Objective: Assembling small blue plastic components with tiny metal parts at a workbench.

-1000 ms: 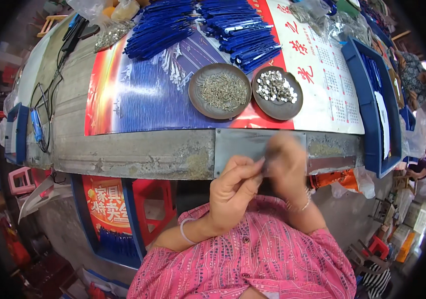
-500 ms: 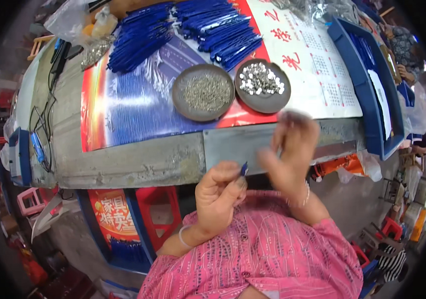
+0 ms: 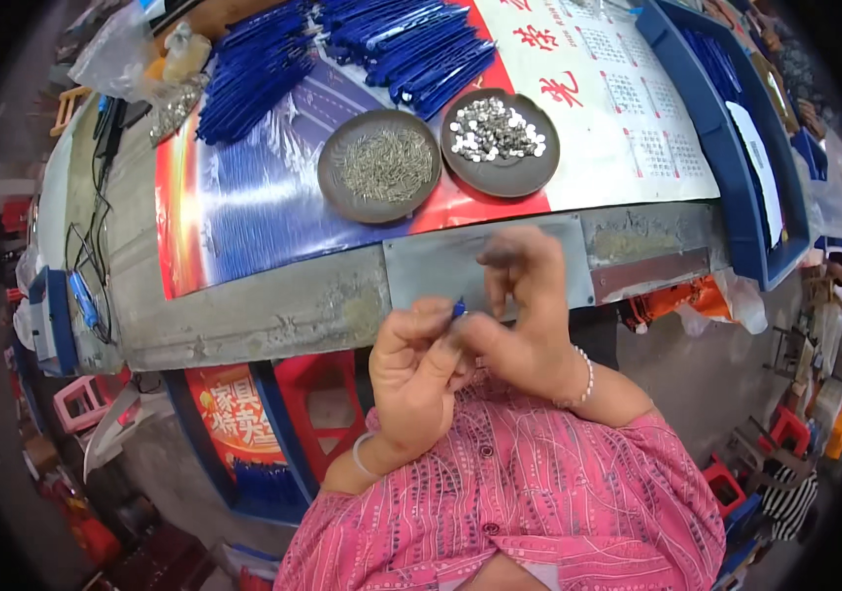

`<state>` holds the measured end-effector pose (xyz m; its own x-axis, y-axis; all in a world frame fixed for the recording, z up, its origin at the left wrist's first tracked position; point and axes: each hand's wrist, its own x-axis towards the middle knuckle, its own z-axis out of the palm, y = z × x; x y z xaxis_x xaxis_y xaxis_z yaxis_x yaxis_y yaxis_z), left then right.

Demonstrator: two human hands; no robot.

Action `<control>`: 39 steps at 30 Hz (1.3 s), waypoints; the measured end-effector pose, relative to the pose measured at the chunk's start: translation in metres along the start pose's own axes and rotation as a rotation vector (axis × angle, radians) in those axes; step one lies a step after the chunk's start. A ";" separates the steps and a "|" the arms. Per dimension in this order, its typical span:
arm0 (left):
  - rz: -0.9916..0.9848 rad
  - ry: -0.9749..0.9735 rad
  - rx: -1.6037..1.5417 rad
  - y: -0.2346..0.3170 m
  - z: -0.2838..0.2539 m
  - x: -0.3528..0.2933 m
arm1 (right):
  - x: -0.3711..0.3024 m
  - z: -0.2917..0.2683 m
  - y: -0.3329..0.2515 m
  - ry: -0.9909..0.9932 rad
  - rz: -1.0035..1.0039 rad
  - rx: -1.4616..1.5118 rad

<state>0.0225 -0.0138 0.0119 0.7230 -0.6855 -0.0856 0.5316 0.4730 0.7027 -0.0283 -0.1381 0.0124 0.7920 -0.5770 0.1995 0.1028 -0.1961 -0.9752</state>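
My left hand (image 3: 411, 379) pinches a small dark blue piece (image 3: 458, 307) between thumb and fingertips, just over the table's near edge. Only its tip shows, so its kind is unclear. Close on the right is my right hand (image 3: 537, 325), its thumb reaching to the left fingertips beside the piece. Its other fingers are bent and apart, the tips darkened, with nothing visible in them. Beyond the hands stand two dark round dishes: the left dish (image 3: 378, 214) holds many thin metal pins, the right dish (image 3: 505, 184) small round white and silver pieces.
A grey metal plate (image 3: 421, 266) lies at the table's front edge. Bundles of slim blue strips (image 3: 253, 74) rest on a printed poster (image 3: 273, 227). At right is a blue tray (image 3: 736, 212); at left a black cable (image 3: 96, 236). A red stool (image 3: 320, 372) stands below.
My right hand has come in from the right, lower and closer to the left hand, its thumb now at the blue piece. The left hand keeps its pinch. The view has shifted slightly.
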 end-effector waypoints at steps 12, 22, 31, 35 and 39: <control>-0.118 0.018 -0.046 0.000 0.006 -0.008 | 0.001 -0.014 -0.010 -0.237 -0.174 -0.259; -0.349 -0.133 0.542 0.021 0.002 0.032 | -0.009 -0.087 0.020 0.063 -0.029 -0.285; 0.244 -0.715 1.461 -0.008 0.030 0.102 | -0.020 -0.103 0.040 0.290 -0.201 -0.260; 0.260 -0.832 1.620 -0.015 0.031 0.113 | -0.013 -0.103 0.040 0.296 -0.277 -0.260; 0.273 -0.912 1.697 -0.003 0.027 0.118 | -0.010 -0.103 0.042 0.287 -0.283 -0.275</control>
<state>0.0943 -0.1109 0.0186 -0.0071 -0.9977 0.0678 -0.8517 0.0416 0.5223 -0.0937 -0.2227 -0.0209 0.5539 -0.6587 0.5092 0.0969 -0.5564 -0.8252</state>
